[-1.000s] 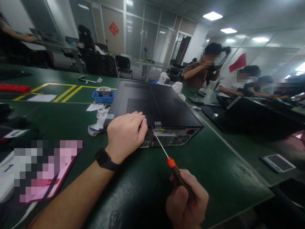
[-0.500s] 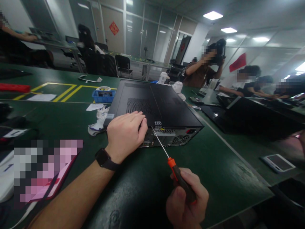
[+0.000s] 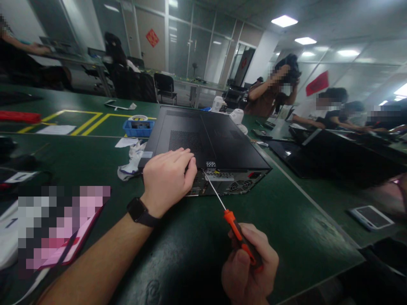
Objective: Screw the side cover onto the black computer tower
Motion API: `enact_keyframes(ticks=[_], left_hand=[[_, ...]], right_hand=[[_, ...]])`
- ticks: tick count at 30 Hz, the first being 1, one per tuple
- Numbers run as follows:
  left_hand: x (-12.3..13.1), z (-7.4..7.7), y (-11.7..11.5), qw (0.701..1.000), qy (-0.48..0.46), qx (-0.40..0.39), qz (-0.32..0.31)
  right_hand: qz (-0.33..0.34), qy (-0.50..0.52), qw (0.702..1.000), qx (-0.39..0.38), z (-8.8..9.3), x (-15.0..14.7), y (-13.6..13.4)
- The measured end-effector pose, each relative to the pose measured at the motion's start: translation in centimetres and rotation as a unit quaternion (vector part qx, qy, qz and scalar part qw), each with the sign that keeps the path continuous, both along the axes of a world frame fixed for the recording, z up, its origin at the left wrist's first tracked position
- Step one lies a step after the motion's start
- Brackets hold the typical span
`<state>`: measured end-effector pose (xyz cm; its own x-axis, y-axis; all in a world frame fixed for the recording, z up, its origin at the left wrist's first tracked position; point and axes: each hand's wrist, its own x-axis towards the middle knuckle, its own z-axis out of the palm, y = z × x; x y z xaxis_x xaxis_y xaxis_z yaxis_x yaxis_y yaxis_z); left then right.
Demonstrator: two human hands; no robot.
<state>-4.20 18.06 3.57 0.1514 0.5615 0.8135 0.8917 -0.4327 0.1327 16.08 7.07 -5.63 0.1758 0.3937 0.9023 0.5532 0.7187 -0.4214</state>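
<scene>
A black computer case [image 3: 222, 135] lies flat on the green table, its rear panel with a round fan grille [image 3: 241, 185] facing me. My left hand [image 3: 170, 176], a black watch on its wrist, rests over the case's rear top edge with fingers stretched out and lying together. In my right hand [image 3: 251, 267] is a screwdriver [image 3: 240, 235] with an orange and dark handle, the fingers wrapped round it. Its thin shaft slants up to the top of the rear panel, just right of my left hand. The tip appears to touch there; any screw is too small to make out.
Left of the case are a blue bin [image 3: 138, 128] and a crumpled white glove [image 3: 132, 163]. A dark laptop-like panel [image 3: 349, 156] and a phone-like device [image 3: 370, 217] lie to the right. Several people sit or stand beyond the table.
The screwdriver's handle has turned in my right hand, so more of its orange stripe shows. My left hand and the case stay where they were.
</scene>
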Motion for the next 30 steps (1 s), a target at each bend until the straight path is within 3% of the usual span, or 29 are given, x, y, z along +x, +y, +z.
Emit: enact_keyframes(ticks=[5, 12, 19, 26, 30], left_hand=[[0.0, 0.0, 0.0, 1.0, 0.001, 0.003, 0.002], [0.0, 0.1, 0.0, 1.0, 0.0, -0.003, 0.003], [0.1, 0.1, 0.0, 1.0, -0.001, 0.001, -0.001], [0.0, -0.1, 0.1, 1.0, -0.002, 0.0, 0.002], [0.0, -0.1, 0.1, 1.0, -0.002, 0.002, 0.002]], right_hand=[[-0.031, -0.028, 0.999, 0.018, -0.5, 0.3, 0.0], [0.027, -0.018, 0.999, 0.003, 0.4, -0.2, 0.0], [-0.042, -0.045, 0.998, 0.03, -0.6, 0.2, -0.1], [0.012, -0.029, 1.0, 0.001, -0.2, 0.0, -0.2], [-0.02, -0.028, 0.999, 0.007, -0.6, 0.1, -0.2]])
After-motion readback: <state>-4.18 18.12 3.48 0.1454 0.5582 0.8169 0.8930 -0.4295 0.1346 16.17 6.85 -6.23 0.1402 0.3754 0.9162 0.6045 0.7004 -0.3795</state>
